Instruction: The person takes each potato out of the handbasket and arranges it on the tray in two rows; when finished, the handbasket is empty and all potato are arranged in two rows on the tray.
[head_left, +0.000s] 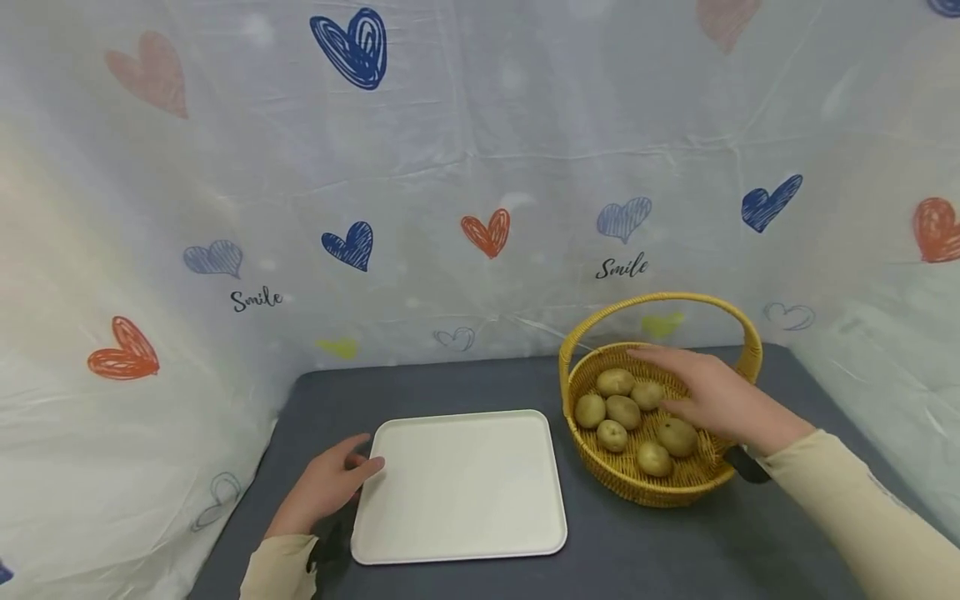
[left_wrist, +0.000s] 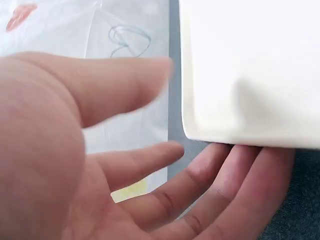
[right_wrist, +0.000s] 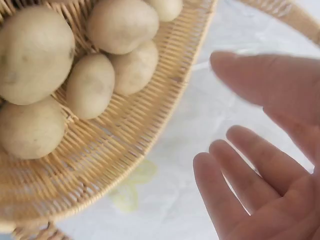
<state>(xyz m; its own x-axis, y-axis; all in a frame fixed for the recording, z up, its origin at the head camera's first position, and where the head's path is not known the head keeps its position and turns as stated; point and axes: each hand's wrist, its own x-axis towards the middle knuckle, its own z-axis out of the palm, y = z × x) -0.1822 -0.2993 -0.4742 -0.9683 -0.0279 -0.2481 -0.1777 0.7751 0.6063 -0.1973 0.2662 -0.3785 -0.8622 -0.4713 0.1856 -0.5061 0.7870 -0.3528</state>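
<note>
A white rectangular tray [head_left: 461,487] lies on the dark table. My left hand [head_left: 324,490] is at its left edge, thumb and fingers spread apart. In the left wrist view, the fingertips of some fingers [left_wrist: 225,175] pass out of sight at the tray's rim [left_wrist: 186,100], while the thumb stands apart from it. Over the right side of a yellow wicker basket [head_left: 645,493] hovers my right hand [head_left: 712,396], its fingers extended and holding nothing. Several potatoes [head_left: 615,382] lie in the basket. The right wrist view shows the potatoes [right_wrist: 90,86] apart from the hand.
The basket's tall arched handle [head_left: 660,297] rises above its rim, close to my right hand. Dark grey cloth [head_left: 450,383] covers the table. Behind and at both sides hangs a white sheet [head_left: 420,183] printed with hearts and the word Smile.
</note>
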